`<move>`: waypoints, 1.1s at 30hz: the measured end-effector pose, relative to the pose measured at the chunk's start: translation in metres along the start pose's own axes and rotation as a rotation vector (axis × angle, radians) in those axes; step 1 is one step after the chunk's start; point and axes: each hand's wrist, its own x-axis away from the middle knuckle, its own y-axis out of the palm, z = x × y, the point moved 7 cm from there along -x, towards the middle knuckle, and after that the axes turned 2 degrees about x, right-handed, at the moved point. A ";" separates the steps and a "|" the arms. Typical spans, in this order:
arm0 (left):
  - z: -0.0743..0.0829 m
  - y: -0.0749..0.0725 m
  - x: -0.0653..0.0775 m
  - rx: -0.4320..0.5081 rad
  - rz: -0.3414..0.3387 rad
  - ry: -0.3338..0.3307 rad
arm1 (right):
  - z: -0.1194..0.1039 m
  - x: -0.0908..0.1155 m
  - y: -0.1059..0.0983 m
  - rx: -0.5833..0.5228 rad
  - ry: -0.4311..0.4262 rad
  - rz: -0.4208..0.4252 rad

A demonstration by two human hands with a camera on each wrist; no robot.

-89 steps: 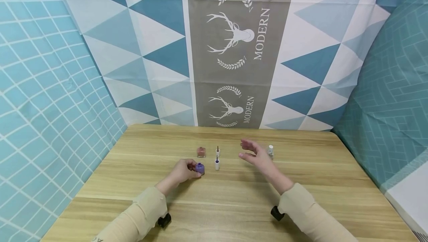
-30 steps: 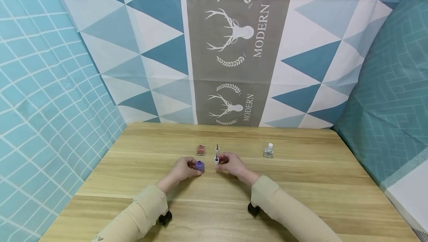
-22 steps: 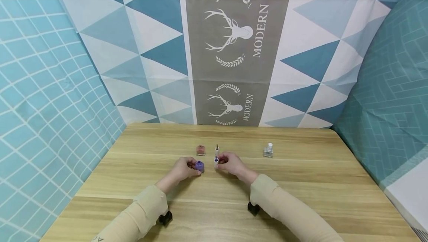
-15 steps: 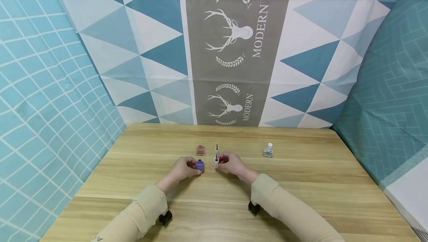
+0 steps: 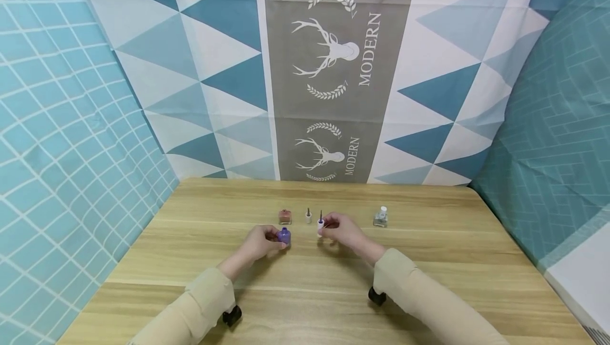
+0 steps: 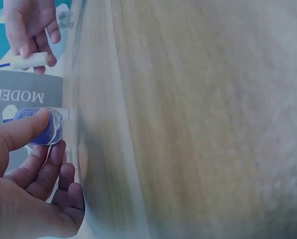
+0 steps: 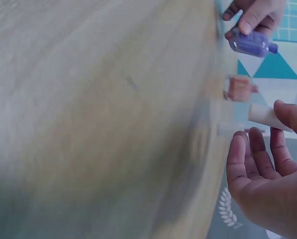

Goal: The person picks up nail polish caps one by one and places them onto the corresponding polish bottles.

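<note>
Between thumb and fingers, my left hand (image 5: 261,243) pinches a purple nail polish bottle (image 5: 284,236) with an uncovered neck. To its right, my right hand (image 5: 344,228) pinches a white nail polish cap (image 5: 320,227), its purple-coated brush pointing up. The left wrist view shows the bottle (image 6: 39,124) under the thumb, with the cap (image 6: 30,60) in the other hand beyond. In the right wrist view the thumb and fingers grip the white cap (image 7: 262,115). Another white cap (image 5: 308,218) stands brush-up on the table behind. An uncapped reddish-brown bottle (image 5: 285,217) stands left of it.
A clear nail polish bottle (image 5: 380,217) with its white cap on stands to the right, beyond my right hand. The wooden table (image 5: 305,302) ends at a patterned cloth backdrop (image 5: 329,96), with blue tiled-print cloth (image 5: 71,123) on the left side.
My right hand came in from the right, took hold of the front white cap, and has now lifted it and shifted it slightly right. The left hand keeps the purple bottle in place.
</note>
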 end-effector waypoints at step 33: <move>0.100 -0.026 0.031 -0.026 0.108 0.298 | -0.089 0.055 -0.106 0.176 -0.192 0.057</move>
